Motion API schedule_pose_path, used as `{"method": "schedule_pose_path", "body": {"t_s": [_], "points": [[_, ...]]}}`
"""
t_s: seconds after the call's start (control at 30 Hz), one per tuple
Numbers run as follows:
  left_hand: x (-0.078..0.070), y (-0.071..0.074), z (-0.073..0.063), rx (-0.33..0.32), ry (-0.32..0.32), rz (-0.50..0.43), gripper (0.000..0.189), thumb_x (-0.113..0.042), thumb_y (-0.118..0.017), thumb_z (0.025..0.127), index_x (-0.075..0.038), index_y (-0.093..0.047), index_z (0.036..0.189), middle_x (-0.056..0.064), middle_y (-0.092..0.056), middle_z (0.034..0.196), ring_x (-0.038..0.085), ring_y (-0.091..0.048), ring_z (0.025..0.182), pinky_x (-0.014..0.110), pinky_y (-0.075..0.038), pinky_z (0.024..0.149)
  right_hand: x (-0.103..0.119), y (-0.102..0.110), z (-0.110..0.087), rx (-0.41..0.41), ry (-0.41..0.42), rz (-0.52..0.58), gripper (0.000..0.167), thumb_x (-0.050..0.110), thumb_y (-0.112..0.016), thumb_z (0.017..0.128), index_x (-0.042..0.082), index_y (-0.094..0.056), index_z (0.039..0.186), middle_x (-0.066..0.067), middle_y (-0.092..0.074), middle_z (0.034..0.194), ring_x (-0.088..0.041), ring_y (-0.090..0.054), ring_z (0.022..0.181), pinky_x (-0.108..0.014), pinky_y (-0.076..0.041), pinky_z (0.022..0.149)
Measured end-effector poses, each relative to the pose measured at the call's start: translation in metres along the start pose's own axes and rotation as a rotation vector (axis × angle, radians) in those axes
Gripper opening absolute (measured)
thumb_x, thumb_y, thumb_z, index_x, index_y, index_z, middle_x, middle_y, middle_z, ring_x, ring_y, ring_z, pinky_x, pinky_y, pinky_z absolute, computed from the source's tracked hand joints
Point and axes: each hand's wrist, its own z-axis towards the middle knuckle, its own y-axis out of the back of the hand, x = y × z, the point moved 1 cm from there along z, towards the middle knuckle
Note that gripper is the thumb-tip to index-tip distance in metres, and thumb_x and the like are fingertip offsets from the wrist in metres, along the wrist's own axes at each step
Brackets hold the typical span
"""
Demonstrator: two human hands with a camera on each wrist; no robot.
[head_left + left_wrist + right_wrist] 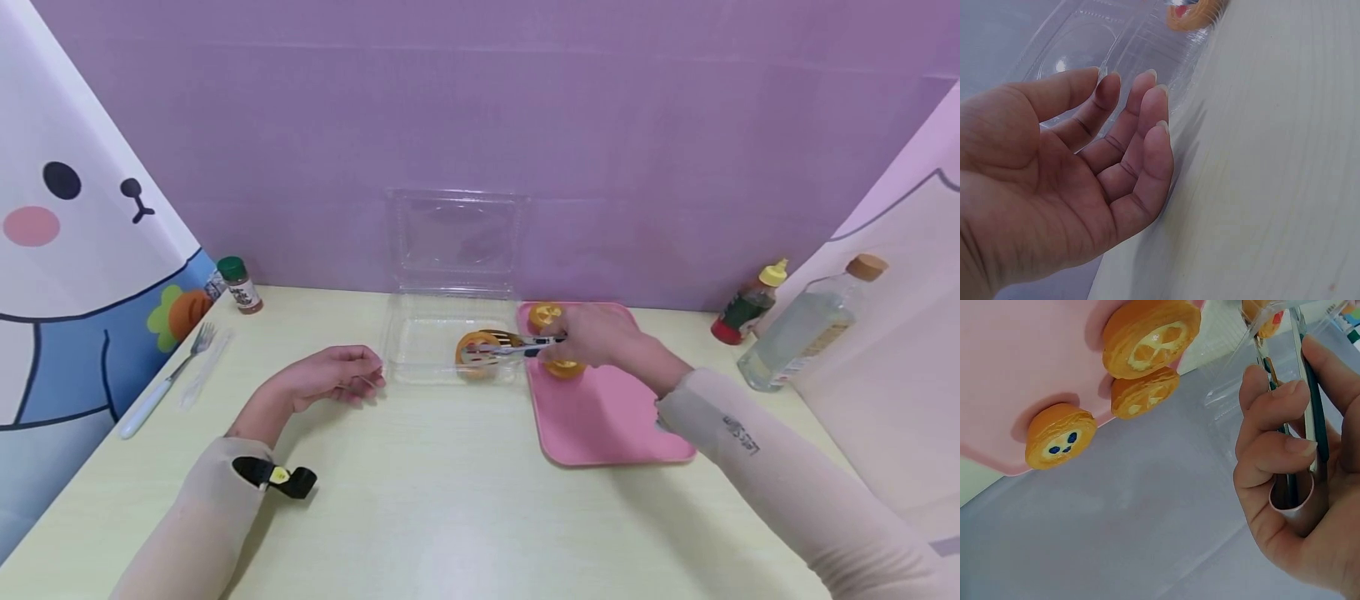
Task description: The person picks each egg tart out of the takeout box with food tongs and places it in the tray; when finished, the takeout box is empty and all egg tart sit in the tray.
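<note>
Squeezed in my right hand (pixel 1310 487), the metal tongs with dark grips (pixel 517 344) are pinched on a round orange pastry (pixel 477 354), fingers and thumb curled round both arms so the load cannot slip. From the head view that pastry sits low inside the clear plastic clamshell box (pixel 427 333), whose lid stands open against the purple wall, leaving the tongs free entry from the side. My right forearm stretches across the pink rectangular tray (pixel 607 417), wrist low. My left hand (pixel 333 379) holds nothing; it rests on the pale wooden table (pixel 450 500) just beside the box's near corner, palm turned inward, fingers loosely bent, near enough to steady the flimsy box. Beyond the tongs, three more pastries (pixel 1150 337) lie on the tray's far end, close by the box.
</note>
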Motion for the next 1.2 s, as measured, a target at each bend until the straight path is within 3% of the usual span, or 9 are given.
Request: {"method": "schedule_pose_path", "body": {"t_s": [0.3,0.57,0.77,1.0,1.2], "points": [[-0.002,-0.001,0.000,-0.001,0.004,0.007,0.036,-0.033,-0.052,0.105,0.000,-0.054,0.118,0.007,-0.065,0.108,0.019,-0.065,0.095,0.032,-0.057,0.082,0.000,0.000,0.003,0.030,0.021,0.033,0.041,0.041,-0.069,0.092,0.019,-0.070,0.128,0.001,-0.067,0.083,-0.014,-0.064,0.061,-0.029,-0.049,0.057],[-0.002,-0.001,0.000,-0.003,0.003,0.003,0.036,-0.032,-0.052,0.105,0.001,-0.053,0.119,0.006,-0.066,0.108,0.018,-0.066,0.094,0.032,-0.058,0.081,0.000,-0.004,0.000,-0.063,0.085,-0.005,0.029,0.037,-0.069,0.092,0.020,-0.076,0.115,0.003,-0.066,0.082,-0.015,-0.055,0.071,-0.029,-0.043,0.062],[-0.001,0.000,-0.001,-0.004,0.006,-0.001,0.036,-0.032,-0.052,0.105,0.001,-0.053,0.119,0.006,-0.066,0.108,0.018,-0.066,0.094,0.032,-0.058,0.081,-0.004,-0.010,-0.003,-0.121,0.140,-0.003,0.033,0.038,-0.068,0.093,0.021,-0.074,0.122,0.006,-0.068,0.080,-0.014,-0.051,0.074,-0.029,-0.038,0.063],[0.000,0.000,-0.001,-0.005,0.000,0.003,0.034,-0.032,-0.052,0.105,0.000,-0.054,0.117,0.006,-0.066,0.108,0.018,-0.066,0.094,0.032,-0.058,0.081,-0.007,-0.017,-0.005,-0.139,0.126,0.071,0.034,0.038,-0.069,0.093,0.021,-0.073,0.123,0.005,-0.059,0.070,-0.014,-0.051,0.067,-0.029,-0.036,0.060],[-0.001,0.000,0.000,-0.004,0.000,0.005,0.035,-0.033,-0.052,0.105,0.000,-0.054,0.117,0.007,-0.065,0.109,0.019,-0.066,0.094,0.032,-0.058,0.081,-0.010,-0.019,-0.008,-0.173,0.123,0.113,0.021,0.037,-0.071,0.092,0.022,-0.076,0.106,0.007,-0.054,0.065,-0.014,-0.050,0.065,-0.029,-0.035,0.060]]}}
